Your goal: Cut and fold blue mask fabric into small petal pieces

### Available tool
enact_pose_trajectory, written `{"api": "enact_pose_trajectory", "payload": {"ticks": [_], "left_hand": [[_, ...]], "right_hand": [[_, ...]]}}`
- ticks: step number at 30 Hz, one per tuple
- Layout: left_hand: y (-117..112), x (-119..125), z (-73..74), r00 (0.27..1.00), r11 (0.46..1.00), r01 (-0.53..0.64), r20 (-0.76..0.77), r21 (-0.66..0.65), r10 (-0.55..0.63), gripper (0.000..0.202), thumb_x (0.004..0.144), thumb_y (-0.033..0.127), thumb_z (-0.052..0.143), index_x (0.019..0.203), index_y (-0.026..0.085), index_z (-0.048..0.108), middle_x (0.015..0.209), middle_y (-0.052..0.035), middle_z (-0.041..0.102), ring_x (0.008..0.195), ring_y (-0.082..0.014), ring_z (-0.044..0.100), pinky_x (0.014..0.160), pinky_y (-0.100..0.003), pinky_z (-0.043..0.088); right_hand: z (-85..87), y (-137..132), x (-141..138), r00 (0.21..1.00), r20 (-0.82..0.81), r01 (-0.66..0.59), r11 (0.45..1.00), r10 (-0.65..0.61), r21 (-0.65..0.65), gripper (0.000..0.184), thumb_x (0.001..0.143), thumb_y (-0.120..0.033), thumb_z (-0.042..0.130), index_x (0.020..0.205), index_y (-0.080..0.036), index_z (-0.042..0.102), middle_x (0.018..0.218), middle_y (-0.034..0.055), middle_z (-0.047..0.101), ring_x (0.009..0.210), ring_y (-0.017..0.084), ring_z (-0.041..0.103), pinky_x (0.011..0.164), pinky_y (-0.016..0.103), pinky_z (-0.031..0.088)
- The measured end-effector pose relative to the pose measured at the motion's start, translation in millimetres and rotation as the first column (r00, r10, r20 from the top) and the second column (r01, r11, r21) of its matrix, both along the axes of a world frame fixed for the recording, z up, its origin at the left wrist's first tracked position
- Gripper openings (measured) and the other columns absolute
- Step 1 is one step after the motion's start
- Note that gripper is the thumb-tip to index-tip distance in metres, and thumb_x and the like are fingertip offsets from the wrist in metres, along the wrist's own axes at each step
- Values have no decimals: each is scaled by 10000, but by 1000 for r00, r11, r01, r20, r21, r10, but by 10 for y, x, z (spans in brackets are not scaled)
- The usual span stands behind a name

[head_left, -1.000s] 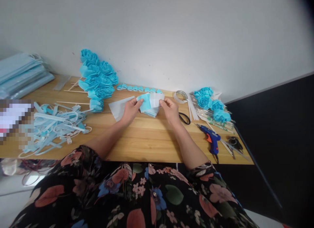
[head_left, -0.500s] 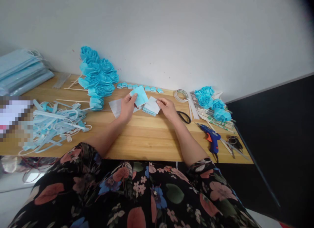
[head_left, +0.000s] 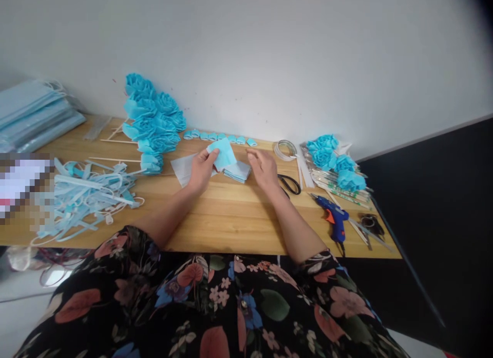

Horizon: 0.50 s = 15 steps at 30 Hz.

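Note:
My left hand (head_left: 202, 170) pinches a light-blue square of mask fabric (head_left: 223, 152) between thumb and fingers, held above the table. Just to its right, a small stack of blue and white fabric squares (head_left: 238, 171) lies on the wood. My right hand (head_left: 264, 168) hovers at the right side of that stack with its fingers loosely bent and apart; I see nothing in it. A translucent white sheet (head_left: 181, 169) lies flat, partly behind my left hand.
Small folded blue pieces (head_left: 204, 135) line the back edge. Blue fabric roses (head_left: 154, 116) on sticks lie left, beside mask strips (head_left: 92, 193) and packed masks (head_left: 34, 111). On the right are tape (head_left: 285, 149), black-handled scissors (head_left: 289, 184), more roses (head_left: 327, 155) and a blue glue gun (head_left: 334, 217).
My right hand has let go of the pale top square, which now lies flatter on the stack. Its fingers have opened slightly. My left hand keeps its square, shifted a little right.

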State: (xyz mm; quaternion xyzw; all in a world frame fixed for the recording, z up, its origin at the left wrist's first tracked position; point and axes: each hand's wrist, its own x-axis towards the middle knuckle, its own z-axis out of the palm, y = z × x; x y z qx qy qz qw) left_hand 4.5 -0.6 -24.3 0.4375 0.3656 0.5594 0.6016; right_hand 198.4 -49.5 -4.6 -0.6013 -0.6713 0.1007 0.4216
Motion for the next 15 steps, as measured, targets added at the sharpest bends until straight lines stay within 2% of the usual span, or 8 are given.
{"api": "enact_pose_trajectory", "payload": {"ticks": [2, 5, 8, 10, 12, 15], "left_hand": [[-38, 12, 13, 999, 999, 45, -22, 16, -45, 381, 729, 522, 769, 758, 154, 675, 574, 15, 568, 496, -104, 513, 474, -227, 427], [-114, 42, 42, 992, 995, 97, -82, 36, -94, 386, 717, 517, 779, 720, 146, 674, 576, 15, 580, 500, -95, 504, 494, -223, 425], [-174, 67, 72, 983, 990, 134, -131, 51, -127, 368, 702, 493, 795, 696, 141, 689, 596, 2, 621, 519, -101, 520, 512, -225, 429], [-193, 72, 92, 978, 987, 151, -156, 49, -142, 352, 703, 473, 800, 672, 140, 694, 602, -9, 641, 531, -112, 541, 520, -230, 435], [-198, 67, 110, 973, 986, 164, -173, 38, -155, 359, 727, 470, 787, 633, 140, 682, 584, -15, 638, 529, -121, 552, 523, -235, 439], [-193, 49, 117, 970, 985, 165, -189, 39, -155, 432, 768, 512, 749, 566, 145, 640, 545, -19, 612, 518, -127, 551, 519, -239, 436]], "right_hand": [[55, -79, -56, 994, -110, -25, 1000, 26, 12, 451, 974, -539, 440, 1161, -215, 693, 1120, 101, 742, 1051, 249, 660, 969, 406, 476], [72, -156, -156, 964, -252, -108, 989, 79, -101, 488, 895, -582, 556, 1177, -200, 669, 952, 60, 735, 881, 211, 662, 823, 342, 510], [24, -161, -218, 951, -307, -93, 981, 36, -172, 381, 809, -561, 650, 923, -198, 665, 748, 0, 635, 710, 161, 564, 692, 289, 471], [-9, -146, -228, 943, -332, -66, 981, 1, -184, 335, 800, -537, 648, 753, -211, 585, 683, -18, 561, 668, 144, 497, 648, 273, 435], [-25, -136, -223, 937, -349, -66, 980, -5, -189, 340, 811, -521, 625, 692, -218, 525, 662, -22, 526, 655, 138, 464, 631, 267, 413], [-26, -135, -201, 939, -343, -70, 979, -1, -193, 359, 833, -535, 594, 684, -216, 527, 651, -20, 511, 662, 143, 470, 630, 267, 403]]}}
